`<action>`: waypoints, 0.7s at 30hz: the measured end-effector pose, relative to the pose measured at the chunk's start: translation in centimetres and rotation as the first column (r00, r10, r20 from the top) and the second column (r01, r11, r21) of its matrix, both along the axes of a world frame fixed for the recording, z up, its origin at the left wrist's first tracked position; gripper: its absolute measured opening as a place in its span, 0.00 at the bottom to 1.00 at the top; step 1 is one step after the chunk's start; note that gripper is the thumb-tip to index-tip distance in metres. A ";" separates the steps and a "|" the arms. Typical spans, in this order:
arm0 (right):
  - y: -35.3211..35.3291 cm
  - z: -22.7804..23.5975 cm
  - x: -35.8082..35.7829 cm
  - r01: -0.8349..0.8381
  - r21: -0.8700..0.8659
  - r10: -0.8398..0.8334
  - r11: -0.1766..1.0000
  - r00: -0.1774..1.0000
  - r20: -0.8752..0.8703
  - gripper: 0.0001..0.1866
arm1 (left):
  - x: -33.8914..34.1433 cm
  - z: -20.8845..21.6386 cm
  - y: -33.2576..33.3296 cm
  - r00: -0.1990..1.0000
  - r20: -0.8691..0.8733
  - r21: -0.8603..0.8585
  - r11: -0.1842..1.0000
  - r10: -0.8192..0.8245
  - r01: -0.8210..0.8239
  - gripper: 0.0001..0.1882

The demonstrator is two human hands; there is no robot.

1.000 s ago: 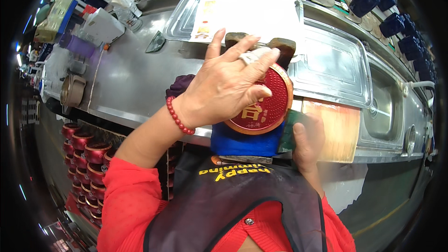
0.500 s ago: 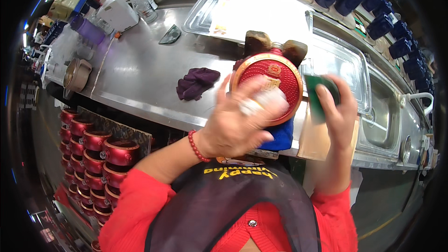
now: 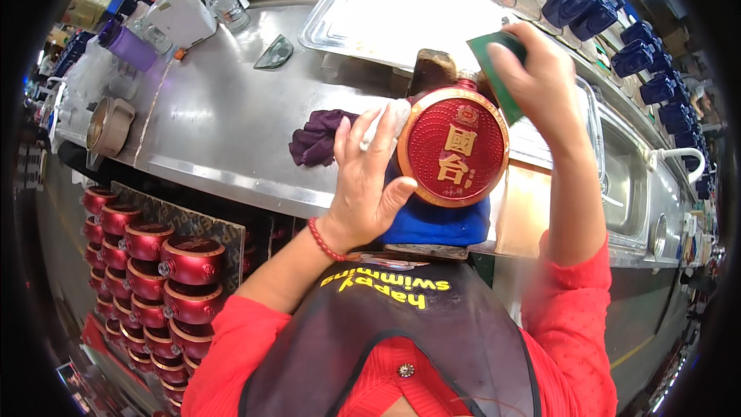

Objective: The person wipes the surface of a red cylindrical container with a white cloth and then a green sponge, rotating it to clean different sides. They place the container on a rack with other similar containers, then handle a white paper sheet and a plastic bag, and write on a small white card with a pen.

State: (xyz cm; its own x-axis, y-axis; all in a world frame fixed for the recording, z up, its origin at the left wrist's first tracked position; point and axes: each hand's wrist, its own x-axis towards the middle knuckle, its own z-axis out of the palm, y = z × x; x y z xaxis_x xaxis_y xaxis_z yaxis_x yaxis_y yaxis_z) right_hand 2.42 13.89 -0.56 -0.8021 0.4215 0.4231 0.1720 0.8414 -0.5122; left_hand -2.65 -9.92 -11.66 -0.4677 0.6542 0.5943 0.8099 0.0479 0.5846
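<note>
A round red bottle [image 3: 454, 156] with a gold rim and raised gold lettering lies tilted, face up, its neck between two worn wooden blocks [image 3: 434, 69]. Under its lower edge is a blue cloth [image 3: 440, 224]. My left hand [image 3: 363, 177] lies along the bottle's left side, thumb at the rim. Its fingers press a white cloth wad [image 3: 392, 125] against the bottle edge. My right hand [image 3: 536, 81] grips a flat green scraper [image 3: 496, 81] beside the bottle's neck. A crumpled purple cloth [image 3: 315, 139] lies left of my left hand.
A clear tray [image 3: 328, 23] with a white sheet sits behind the bottle. A dark green shard-like piece [image 3: 275, 52] lies on the steel counter. Stacked red bottles [image 3: 193, 255] stand at lower left, a sink [image 3: 627, 208] at right. Blue bottles [image 3: 571, 0] line the back.
My left hand has moved off the bottle's face to its left edge with the white cloth. My right hand has carried the green scraper up and left toward the neck.
</note>
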 end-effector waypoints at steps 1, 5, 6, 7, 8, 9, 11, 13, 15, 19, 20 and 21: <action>0.8 0.0 1.4 -0.004 -0.202 0.012 0.979 0.999 0.039 0.17 | -0.9 0.5 0.5 1.000 -0.002 -0.018 0.999 -0.030 0.030 0.41; 1.0 -4.4 7.2 -0.009 -0.765 -0.145 0.643 0.980 -0.134 0.13 | -4.6 2.9 2.7 0.975 -0.188 -0.176 0.981 -0.115 0.082 0.36; 1.0 -5.6 8.5 -0.060 -0.823 -0.176 0.565 0.966 -0.191 0.11 | -5.2 3.2 3.2 0.956 -0.260 -0.198 0.976 -0.136 0.084 0.35; 0.9 -6.9 9.6 -0.084 -0.833 -0.199 0.547 0.953 -0.227 0.11 | -5.5 3.5 3.5 0.932 -0.327 -0.227 0.970 -0.157 0.084 0.34; 0.9 -7.8 10.6 -0.105 -0.844 -0.229 0.526 0.938 -0.259 0.11 | -5.4 3.5 3.5 0.922 -0.354 -0.236 0.969 -0.155 0.072 0.33; 0.7 -8.6 11.4 -0.169 -0.845 -0.229 0.508 0.919 -0.321 0.11 | -5.1 3.4 3.3 0.914 -0.379 -0.239 0.969 -0.148 0.058 0.34; 0.2 -9.7 12.9 -0.169 -0.847 -0.270 0.505 0.900 -0.341 0.12 | -3.7 2.6 2.1 0.934 -0.343 -0.190 0.981 -0.097 0.032 0.34; -0.7 -10.3 14.1 -0.219 -0.838 -0.273 0.500 0.879 -0.392 0.13 | -1.5 1.2 0.2 0.968 -0.241 -0.161 0.987 -0.063 0.024 0.36; -1.5 -10.8 14.7 -0.233 -0.830 -0.264 0.507 0.875 -0.407 0.13 | 1.0 -0.4 -1.3 0.987 -0.160 -0.118 0.993 -0.013 -0.006 0.37; -2.7 -11.6 15.4 -0.281 -0.859 -0.279 0.429 0.863 -0.422 0.13 | 5.4 -2.7 -2.8 0.973 -0.230 -0.202 0.977 0.017 -0.064 0.36; -2.9 -11.7 15.5 -0.293 -0.853 -0.272 0.432 0.859 -0.433 0.13 | 6.1 -2.9 -2.8 0.958 -0.288 -0.225 0.971 0.011 -0.079 0.35; -3.1 -11.8 15.7 -0.283 -0.856 -0.281 0.432 0.860 -0.426 0.13 | 6.6 -3.0 -2.7 0.934 -0.356 -0.271 0.957 0.003 -0.107 0.34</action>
State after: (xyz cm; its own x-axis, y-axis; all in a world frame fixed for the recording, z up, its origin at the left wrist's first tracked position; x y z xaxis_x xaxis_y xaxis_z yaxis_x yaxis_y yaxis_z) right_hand 18.09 10.83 -12.35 -0.6293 0.7701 0.1043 -0.3076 -0.1236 -0.9435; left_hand 3.92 -12.66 -14.61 -0.3047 0.7975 0.5208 0.9504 0.2187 0.2213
